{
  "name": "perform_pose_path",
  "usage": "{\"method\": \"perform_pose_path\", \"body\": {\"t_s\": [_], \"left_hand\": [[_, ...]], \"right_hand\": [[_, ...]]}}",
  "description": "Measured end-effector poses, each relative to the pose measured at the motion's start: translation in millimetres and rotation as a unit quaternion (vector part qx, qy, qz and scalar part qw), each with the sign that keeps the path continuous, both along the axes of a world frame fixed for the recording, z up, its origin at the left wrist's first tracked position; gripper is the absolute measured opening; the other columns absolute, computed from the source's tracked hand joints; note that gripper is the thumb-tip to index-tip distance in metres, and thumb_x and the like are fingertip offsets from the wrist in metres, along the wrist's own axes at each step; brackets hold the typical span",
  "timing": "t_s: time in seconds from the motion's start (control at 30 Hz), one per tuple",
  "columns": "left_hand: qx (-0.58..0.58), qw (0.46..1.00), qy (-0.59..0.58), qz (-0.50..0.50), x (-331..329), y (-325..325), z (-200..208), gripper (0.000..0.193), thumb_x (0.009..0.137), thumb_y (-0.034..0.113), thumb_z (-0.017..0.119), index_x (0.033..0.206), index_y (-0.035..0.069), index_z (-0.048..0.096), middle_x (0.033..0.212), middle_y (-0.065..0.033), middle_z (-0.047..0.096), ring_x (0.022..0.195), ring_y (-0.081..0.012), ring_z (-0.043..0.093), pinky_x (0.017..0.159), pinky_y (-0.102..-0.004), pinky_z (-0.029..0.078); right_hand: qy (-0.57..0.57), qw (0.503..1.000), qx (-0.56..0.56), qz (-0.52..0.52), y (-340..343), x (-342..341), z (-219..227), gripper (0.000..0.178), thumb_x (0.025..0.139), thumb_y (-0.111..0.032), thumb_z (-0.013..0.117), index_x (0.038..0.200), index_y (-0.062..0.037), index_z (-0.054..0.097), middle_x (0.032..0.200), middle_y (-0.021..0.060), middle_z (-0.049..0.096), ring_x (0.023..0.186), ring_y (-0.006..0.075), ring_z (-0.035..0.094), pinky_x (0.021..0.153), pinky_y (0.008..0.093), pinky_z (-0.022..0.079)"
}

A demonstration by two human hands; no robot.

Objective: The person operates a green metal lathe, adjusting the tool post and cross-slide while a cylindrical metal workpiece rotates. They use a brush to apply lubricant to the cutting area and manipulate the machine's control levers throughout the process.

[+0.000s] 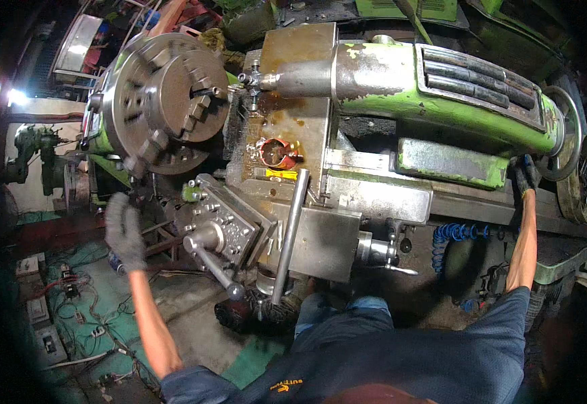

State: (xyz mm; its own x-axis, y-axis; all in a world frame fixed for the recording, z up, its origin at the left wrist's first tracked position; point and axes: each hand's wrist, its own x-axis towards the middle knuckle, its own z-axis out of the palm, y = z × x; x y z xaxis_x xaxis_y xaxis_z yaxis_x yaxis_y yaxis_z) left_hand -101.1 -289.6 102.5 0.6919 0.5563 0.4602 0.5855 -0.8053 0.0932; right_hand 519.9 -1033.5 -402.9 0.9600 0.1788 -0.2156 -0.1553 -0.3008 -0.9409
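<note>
I stand at a green lathe. My left hand point(124, 231), in a grey glove, hangs blurred in the air below the big steel chuck point(161, 101), holding nothing, fingers spread. My right hand point(525, 174), in a dark glove, rests on the lathe bed next to the tailstock handwheel point(566, 138); whether it grips anything is unclear. The green tailstock point(435, 87) points its spindle point(287, 79) at the chuck. The tool post point(221, 225) with its lever point(218, 266) sits between my hands.
A steel bar point(288, 237) leans across the carriage. A small red cup point(278, 152) stands on the oily plate. A blue coiled hose point(456, 233) hangs under the bed. Cables and power strips point(71, 303) litter the green floor at left.
</note>
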Motion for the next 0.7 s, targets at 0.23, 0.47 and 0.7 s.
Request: {"method": "perform_pose_path", "body": {"t_s": [0.23,0.47,0.7], "left_hand": [[-0.184,0.948,0.065,-0.252,63,-143,-35,0.033,0.095,0.031,0.057,0.108,0.005,0.073,0.120,-0.0160,0.069,0.118,-0.0333,0.062,0.103,-0.0456,0.045],[0.017,0.978,-0.052,-0.202,64,-140,-78,0.019,0.081,0.034,0.064,0.083,0.015,0.067,0.088,-0.0078,0.066,0.086,-0.0327,0.064,0.081,-0.0457,0.046],[0.077,0.962,-0.123,-0.230,55,-118,-104,0.023,0.072,0.035,0.068,0.082,0.014,0.068,0.082,-0.0106,0.065,0.081,-0.0358,0.063,0.075,-0.0478,0.046]], "right_hand": [[-0.071,0.984,-0.003,-0.163,-15,-68,105,0.020,0.098,-0.018,0.064,0.112,-0.0053,0.071,0.094,0.0035,0.071,0.086,0.0139,0.062,0.083,0.0359,0.050],[-0.232,0.949,0.131,-0.169,61,-288,260,0.042,0.089,-0.004,0.072,0.130,-0.0021,0.061,0.111,0.0127,0.067,0.100,0.0206,0.065,0.089,0.0389,0.055],[-0.275,0.902,-0.164,0.289,297,-276,398,0.045,0.087,-0.017,0.071,0.130,-0.0094,0.062,0.111,0.0198,0.072,0.103,0.0339,0.071,0.085,0.0395,0.054]]}}
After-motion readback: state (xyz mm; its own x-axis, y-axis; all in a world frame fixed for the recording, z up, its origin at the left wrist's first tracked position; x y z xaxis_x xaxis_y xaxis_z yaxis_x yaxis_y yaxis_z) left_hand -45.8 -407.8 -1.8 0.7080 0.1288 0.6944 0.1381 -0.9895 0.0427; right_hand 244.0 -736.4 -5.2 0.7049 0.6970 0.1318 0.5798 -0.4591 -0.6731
